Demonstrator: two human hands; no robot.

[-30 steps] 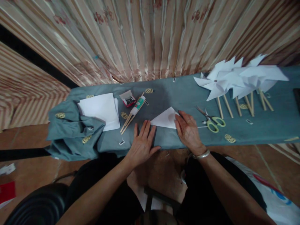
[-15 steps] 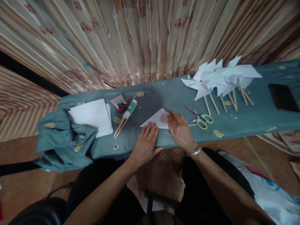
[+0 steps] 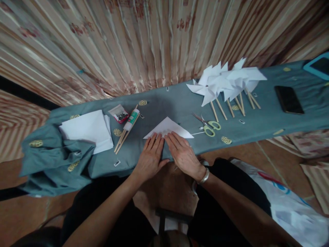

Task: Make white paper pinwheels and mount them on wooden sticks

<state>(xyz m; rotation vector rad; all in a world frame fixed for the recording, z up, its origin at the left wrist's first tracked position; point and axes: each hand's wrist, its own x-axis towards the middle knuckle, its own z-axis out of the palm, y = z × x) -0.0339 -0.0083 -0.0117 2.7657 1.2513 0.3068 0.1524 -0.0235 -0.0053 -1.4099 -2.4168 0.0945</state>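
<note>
Both hands lie palm down at the near edge of the cloth-covered table (image 3: 154,103), with the forearms reaching in from below and converging. The left hand (image 3: 150,157) has its fingers extended close together, tips on the near edge of a folded paper triangle (image 3: 168,125), its thumb angled out toward the right hand (image 3: 183,154). The right hand slants inward, fingertips on the same edge just beside the left ones, a silver bracelet (image 3: 205,175) at its wrist. Neither hand grips anything; the fingers are straight and press the paper flat. The triangle lies on the table in front of the person, its peak pointing away, between the glue stick (image 3: 131,119) and the scissors (image 3: 211,128). Half a second ago the right hand covered the paper's right corner; it has since slid to the middle, baring that corner, and the fingertips of the two hands now nearly meet. The view has swung rightward, bringing in a blue-framed device (image 3: 318,67) beyond the phone (image 3: 289,99). The glue stick has a green label, and the plastic bag (image 3: 295,209) has red and blue printing; neither can be read.
</note>
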